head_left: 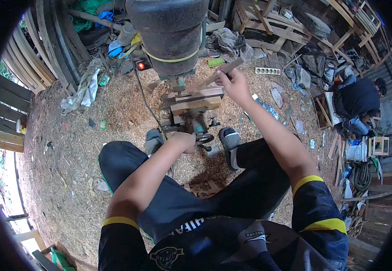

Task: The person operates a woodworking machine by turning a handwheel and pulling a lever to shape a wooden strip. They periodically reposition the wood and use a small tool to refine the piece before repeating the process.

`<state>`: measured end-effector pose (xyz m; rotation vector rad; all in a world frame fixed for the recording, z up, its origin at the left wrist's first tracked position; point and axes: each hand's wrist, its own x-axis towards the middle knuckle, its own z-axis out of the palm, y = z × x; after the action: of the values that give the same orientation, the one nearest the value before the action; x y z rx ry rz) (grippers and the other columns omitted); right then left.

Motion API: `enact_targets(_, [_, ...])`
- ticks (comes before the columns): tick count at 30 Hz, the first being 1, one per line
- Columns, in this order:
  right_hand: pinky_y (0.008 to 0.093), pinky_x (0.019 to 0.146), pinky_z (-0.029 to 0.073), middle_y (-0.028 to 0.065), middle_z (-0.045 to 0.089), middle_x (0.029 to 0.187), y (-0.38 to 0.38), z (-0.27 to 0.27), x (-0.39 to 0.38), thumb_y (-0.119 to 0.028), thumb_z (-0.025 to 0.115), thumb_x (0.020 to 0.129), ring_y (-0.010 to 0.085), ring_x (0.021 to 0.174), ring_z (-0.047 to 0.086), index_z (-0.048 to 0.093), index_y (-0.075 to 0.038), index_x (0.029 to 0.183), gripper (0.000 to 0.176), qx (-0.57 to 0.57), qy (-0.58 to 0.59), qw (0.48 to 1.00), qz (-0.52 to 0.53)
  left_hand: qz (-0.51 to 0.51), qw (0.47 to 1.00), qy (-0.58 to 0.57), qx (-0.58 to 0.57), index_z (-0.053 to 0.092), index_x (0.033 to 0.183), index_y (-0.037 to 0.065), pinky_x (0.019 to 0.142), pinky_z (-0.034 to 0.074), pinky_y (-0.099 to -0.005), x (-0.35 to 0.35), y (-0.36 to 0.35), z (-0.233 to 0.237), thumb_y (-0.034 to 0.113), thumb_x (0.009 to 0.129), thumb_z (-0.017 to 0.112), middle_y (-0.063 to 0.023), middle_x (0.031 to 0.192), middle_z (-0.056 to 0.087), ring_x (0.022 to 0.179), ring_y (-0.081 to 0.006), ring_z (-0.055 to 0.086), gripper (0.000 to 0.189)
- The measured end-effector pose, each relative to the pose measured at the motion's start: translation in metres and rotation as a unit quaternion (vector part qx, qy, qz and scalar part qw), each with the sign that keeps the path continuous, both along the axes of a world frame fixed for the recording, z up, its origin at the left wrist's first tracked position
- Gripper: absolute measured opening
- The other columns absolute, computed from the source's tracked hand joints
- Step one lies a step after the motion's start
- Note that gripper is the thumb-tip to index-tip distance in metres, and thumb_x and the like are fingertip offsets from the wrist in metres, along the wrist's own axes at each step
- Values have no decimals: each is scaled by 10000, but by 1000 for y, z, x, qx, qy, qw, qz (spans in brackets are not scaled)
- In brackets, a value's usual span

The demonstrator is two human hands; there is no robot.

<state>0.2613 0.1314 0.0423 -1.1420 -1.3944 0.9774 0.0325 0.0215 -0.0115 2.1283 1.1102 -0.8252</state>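
My right hand [234,86] is closed around a narrow wooden stick [230,66], which slants down toward the machine's work area. My left hand [183,142] is curled at the rim of a black handwheel [204,139] low on the machine; its fingertips are partly hidden. Between my hands, wooden pieces [196,105] lie stacked in the machine's vise area. Directly above them is the machine's spindle end [178,84], under a large dark cylindrical housing [171,36].
A red-lit switch [141,66] sits beside the housing, its cable running down. Wood shavings [78,149] cover the ground. A white power strip [267,71] lies to the right. Another person [360,99] crouches far right near a wooden frame. Boards [53,40] lean at upper left.
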Motion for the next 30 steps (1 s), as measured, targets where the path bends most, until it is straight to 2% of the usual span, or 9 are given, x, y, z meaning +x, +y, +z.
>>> enact_targets(3, [313, 746, 639, 126, 724, 949, 5, 1, -6, -119, 642, 1018, 196, 849, 750, 632, 65, 1128, 214, -56, 61, 997, -4, 12, 999, -14, 31, 568, 1339, -9, 894, 577, -474, 0, -4, 2, 278, 850, 667, -215, 1151, 731, 1047, -364, 722, 576])
enact_targets(7, [330, 774, 658, 111, 703, 910, 6, 6, -8, -136, 637, 1024, 213, 824, 747, 614, 68, 1118, 226, -95, 155, 983, -13, 3, 1000, -5, 25, 443, 1446, -32, 919, 563, -481, -1, -5, -1, 350, 884, 670, -234, 1191, 712, 1078, -384, 700, 716])
enact_targets(9, [337, 749, 654, 103, 694, 935, 3, 8, -4, -138, 628, 1033, 184, 792, 721, 598, 43, 1107, 197, -83, 129, 988, -23, -7, 1000, 10, 14, 293, 1574, -28, 948, 548, -482, -1, -4, 2, 431, 929, 674, -255, 1236, 686, 1115, -406, 672, 879])
enact_targets(16, [295, 588, 490, 31, 657, 781, -30, 8, 32, -202, 619, 1042, 113, 662, 627, 622, -13, 1055, 189, -8, -103, 994, -18, 8, 1000, 18, 0, 232, 1600, -18, 954, 550, -479, -12, -8, 3, 426, 913, 673, -255, 1249, 681, 1115, -408, 672, 929])
enact_targets(20, [423, 614, 506, 211, 630, 697, -53, -15, 47, -269, 660, 960, 276, 647, 670, 583, 53, 1044, 342, -26, -245, 969, 5, -8, 1000, 14, 4, 195, 1603, -32, 947, 552, -479, -22, -12, -6, 421, 908, 659, -274, 1233, 680, 1105, -412, 675, 950])
enact_targets(24, [469, 682, 567, 236, 705, 806, -73, -65, 66, -360, 635, 946, 346, 807, 748, 561, 67, 1199, 501, -79, -454, 887, 44, -3, 1000, 22, -7, 223, 1581, -83, 981, 549, -459, -17, -17, 10, 387, 876, 667, -247, 1284, 678, 1143, -389, 682, 957])
enact_targets(26, [472, 728, 579, 251, 721, 860, -92, -61, 66, -364, 616, 957, 350, 828, 749, 581, 75, 1225, 515, -304, -389, 863, 111, 10, 999, 32, -5, 232, 1575, -89, 979, 552, -457, -11, -20, 13, 347, 871, 657, -247, 1280, 680, 1150, -383, 682, 931])
enact_targets(27, [473, 752, 585, 259, 729, 887, -100, -59, 64, -366, 607, 963, 352, 839, 749, 591, 79, 1238, 523, -408, -347, 832, 144, 18, 999, 37, -3, 237, 1572, -92, 977, 554, -456, -10, -20, 15, 327, 868, 651, -247, 1279, 681, 1154, -380, 681, 918])
enact_targets(30, [448, 853, 581, 223, 747, 1046, -105, -81, 74, -410, 575, 962, 403, 959, 726, 650, -17, 1251, 494, -445, -521, 679, 262, 10, 999, 47, 15, 325, 1531, -106, 947, 569, -457, -9, -18, -5, 273, 853, 644, -247, 1248, 696, 1139, -361, 696, 840])
